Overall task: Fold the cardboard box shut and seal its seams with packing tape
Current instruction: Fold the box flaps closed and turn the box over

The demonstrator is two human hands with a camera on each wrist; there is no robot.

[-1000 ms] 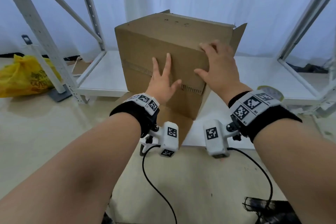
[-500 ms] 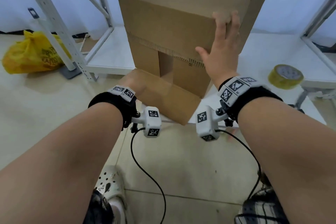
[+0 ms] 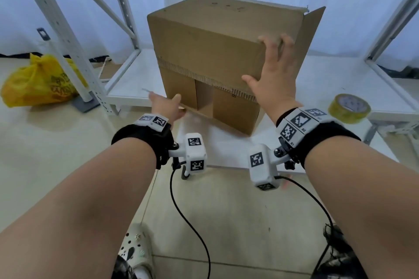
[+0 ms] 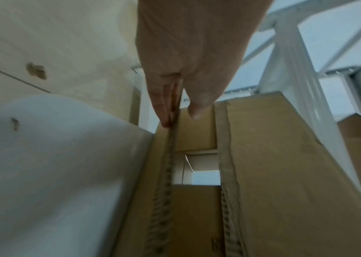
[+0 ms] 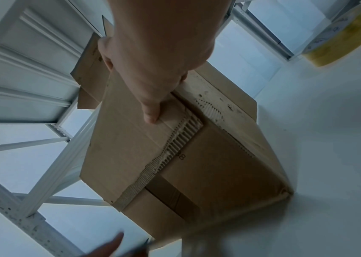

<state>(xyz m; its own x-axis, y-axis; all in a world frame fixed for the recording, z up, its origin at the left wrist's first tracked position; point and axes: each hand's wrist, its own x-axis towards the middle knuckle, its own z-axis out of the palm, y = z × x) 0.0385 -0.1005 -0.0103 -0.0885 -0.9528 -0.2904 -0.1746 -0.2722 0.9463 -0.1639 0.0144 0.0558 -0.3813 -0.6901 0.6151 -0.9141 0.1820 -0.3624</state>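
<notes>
A brown cardboard box (image 3: 215,36) lies on its side on a low white shelf board (image 3: 340,79), its flapped end facing me. My right hand (image 3: 272,75) lies on the folded-down upper flap with its fingers hooked over the box's top right edge; in the right wrist view the right hand (image 5: 131,87) has its thumb on that flap. My left hand (image 3: 165,104) pinches the lower flap (image 4: 170,156) at its left corner, thumb on one side and fingers on the other (image 4: 179,116). Two inner flaps leave a gap in the middle. A yellowish tape roll (image 3: 349,107) lies to the right.
White metal shelving uprights (image 3: 63,36) stand left and right of the box. A yellow plastic bag (image 3: 38,84) sits on the floor at far left. A further side flap (image 3: 310,29) sticks out at the box's right rear. Wrist camera cables hang below my arms.
My left hand left the box front, dropped and took hold of the lower flap, which now shows nearly edge-on. My right hand slid up and its fingers curled over the top edge.
</notes>
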